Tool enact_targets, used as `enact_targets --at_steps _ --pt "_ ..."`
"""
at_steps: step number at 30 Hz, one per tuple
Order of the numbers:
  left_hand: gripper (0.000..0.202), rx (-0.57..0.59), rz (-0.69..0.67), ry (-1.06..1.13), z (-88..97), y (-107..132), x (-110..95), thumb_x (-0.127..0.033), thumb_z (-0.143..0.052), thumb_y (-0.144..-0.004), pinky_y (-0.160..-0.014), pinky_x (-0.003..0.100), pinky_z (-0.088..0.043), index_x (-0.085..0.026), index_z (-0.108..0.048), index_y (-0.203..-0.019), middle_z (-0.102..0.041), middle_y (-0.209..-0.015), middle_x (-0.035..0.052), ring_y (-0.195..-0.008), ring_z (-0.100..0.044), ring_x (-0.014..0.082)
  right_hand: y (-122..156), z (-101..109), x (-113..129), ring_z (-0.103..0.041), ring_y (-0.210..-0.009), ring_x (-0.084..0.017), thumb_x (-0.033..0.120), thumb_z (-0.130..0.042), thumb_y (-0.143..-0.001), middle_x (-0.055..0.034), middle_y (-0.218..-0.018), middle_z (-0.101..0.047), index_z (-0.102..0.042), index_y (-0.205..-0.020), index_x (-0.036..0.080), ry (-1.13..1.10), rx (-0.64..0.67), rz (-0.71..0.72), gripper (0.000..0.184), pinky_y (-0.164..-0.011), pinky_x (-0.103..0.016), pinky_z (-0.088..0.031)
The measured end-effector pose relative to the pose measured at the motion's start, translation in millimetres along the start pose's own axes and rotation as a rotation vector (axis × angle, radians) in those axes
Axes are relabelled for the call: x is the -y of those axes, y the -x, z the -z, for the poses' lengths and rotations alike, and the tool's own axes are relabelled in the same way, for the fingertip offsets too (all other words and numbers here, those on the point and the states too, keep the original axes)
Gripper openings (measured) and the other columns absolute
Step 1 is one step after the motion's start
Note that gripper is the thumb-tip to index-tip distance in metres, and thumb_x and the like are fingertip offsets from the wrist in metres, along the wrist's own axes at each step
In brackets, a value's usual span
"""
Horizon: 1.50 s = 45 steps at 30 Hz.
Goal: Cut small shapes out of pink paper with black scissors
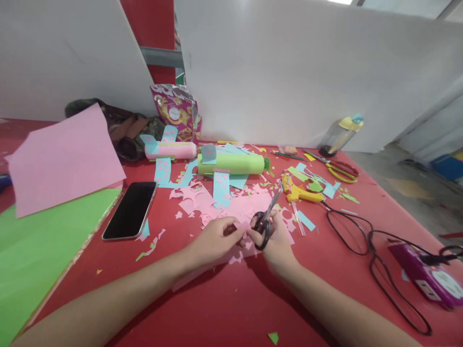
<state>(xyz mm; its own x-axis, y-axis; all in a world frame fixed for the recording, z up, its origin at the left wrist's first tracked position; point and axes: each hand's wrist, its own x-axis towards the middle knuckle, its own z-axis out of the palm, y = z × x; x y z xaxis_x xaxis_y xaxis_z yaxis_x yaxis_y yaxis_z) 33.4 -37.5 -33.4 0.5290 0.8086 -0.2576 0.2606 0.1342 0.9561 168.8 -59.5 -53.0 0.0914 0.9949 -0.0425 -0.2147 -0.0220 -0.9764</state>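
Observation:
Between the fingertips of my left hand (pixel 220 241) is a small piece of pink paper (pixel 243 227). My right hand (pixel 278 245) is closed around black-handled scissors (pixel 265 219), their blades pointing up and away; its fingertips also meet the pink piece. Pink paper scraps (pixel 202 200) lie beneath and beyond both hands. Behind the scraps lies a light green paper tube (pixel 235 164) with blue paper fins. To its left is a pink paper tube (pixel 173 150), also with blue fins.
Left are a phone (pixel 130 210), pink sheets (pixel 68 159) and green paper (pixel 43 250). A yellow glue gun (pixel 300 193) lies right, its cord running to a purple power strip (pixel 423 274). Larger scissors (pixel 340 169), a bottle (pixel 342 135) and a snack bag (pixel 177 113) are farther back.

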Motion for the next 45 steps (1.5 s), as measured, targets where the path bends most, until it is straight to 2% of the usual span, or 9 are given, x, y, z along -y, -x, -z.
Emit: enact_targets --at_steps 4,7,11,16,20,29,39,45 --pt "0.022 -0.020 -0.001 0.088 -3.4 1 3 -0.031 -0.042 -0.080 -0.055 0.025 -0.045 -0.016 -0.046 -0.065 -0.055 -0.062 0.0002 -0.053 -0.057 0.0125 1 0 0 -0.046 -0.047 -0.005 0.008 -0.058 -0.060 0.0094 -0.064 -0.048 -0.030 -0.071 0.023 -0.010 0.007 -0.001 0.033 -0.044 -0.017 -0.037" --pt "0.023 -0.061 -0.021 -0.051 -2.1 1 1 -0.030 -0.042 -0.079 -0.055 0.023 -0.044 -0.015 -0.047 -0.063 -0.056 -0.060 0.0004 -0.055 -0.057 0.0124 1 0 0 -0.044 -0.048 -0.005 0.008 -0.059 -0.059 0.0090 -0.065 -0.048 -0.030 -0.071 0.023 0.005 0.002 -0.031 0.034 -0.042 -0.016 -0.035" --pt "0.027 -0.034 -0.069 -0.276 2.4 1 -3 -0.032 -0.042 -0.078 -0.054 0.021 -0.039 -0.014 -0.051 -0.061 -0.057 -0.060 0.0011 -0.056 -0.053 0.0116 1 -1 3 -0.042 -0.048 -0.005 0.009 -0.059 -0.057 0.0086 -0.067 -0.047 -0.030 -0.071 0.023 0.011 0.057 -0.085 0.034 -0.041 -0.016 -0.034" --pt "0.024 -0.012 -0.071 -0.449 8.4 1 -5 -0.028 -0.042 -0.075 -0.048 0.019 -0.030 -0.014 -0.050 -0.058 -0.046 -0.053 -0.0025 -0.051 -0.041 0.0092 0 -1 5 -0.041 -0.048 -0.005 0.006 -0.057 -0.055 0.0094 -0.063 -0.045 -0.030 -0.070 0.022 0.064 0.122 -0.087 0.035 -0.043 -0.016 -0.033" --pt "0.018 -0.013 -0.081 -0.447 10.6 0 -6 -0.021 -0.043 -0.071 -0.047 0.018 -0.027 -0.015 -0.045 -0.054 -0.040 -0.050 -0.0045 -0.050 -0.037 0.0081 -1 1 3 -0.039 -0.049 -0.005 0.008 -0.057 -0.056 0.0096 -0.063 -0.044 -0.030 -0.071 0.022 0.071 0.138 -0.091 0.033 -0.045 -0.017 -0.033" --pt "0.024 0.052 -0.104 -0.389 9.3 -1 -2 -0.027 -0.040 -0.078 -0.052 0.019 -0.034 -0.013 -0.054 -0.064 -0.053 -0.060 -0.0003 -0.056 -0.046 0.0097 0 1 3 -0.040 -0.049 -0.005 0.011 -0.059 -0.058 0.0085 -0.066 -0.046 -0.031 -0.071 0.022 0.011 0.107 -0.084 0.033 -0.044 -0.017 -0.033" --pt "0.028 0.029 -0.131 -0.424 7.1 -2 -1 -0.030 -0.039 -0.080 -0.052 0.019 -0.035 -0.014 -0.053 -0.063 -0.053 -0.059 -0.0005 -0.056 -0.046 0.0102 1 0 4 -0.040 -0.043 -0.004 0.006 -0.055 -0.057 0.0094 -0.067 -0.043 -0.029 -0.070 0.023 0.031 0.109 -0.095 0.034 -0.038 -0.016 -0.033" --pt "0.031 0.042 -0.172 -0.470 6.8 -1 -3 -0.033 -0.036 -0.082 -0.052 0.020 -0.034 -0.014 -0.053 -0.064 -0.054 -0.060 0.0000 -0.056 -0.046 0.0106 1 1 4 -0.042 -0.050 -0.005 0.007 -0.059 -0.055 0.0096 -0.064 -0.044 -0.030 -0.069 0.022 0.003 0.097 -0.094 0.036 -0.045 -0.015 -0.036"
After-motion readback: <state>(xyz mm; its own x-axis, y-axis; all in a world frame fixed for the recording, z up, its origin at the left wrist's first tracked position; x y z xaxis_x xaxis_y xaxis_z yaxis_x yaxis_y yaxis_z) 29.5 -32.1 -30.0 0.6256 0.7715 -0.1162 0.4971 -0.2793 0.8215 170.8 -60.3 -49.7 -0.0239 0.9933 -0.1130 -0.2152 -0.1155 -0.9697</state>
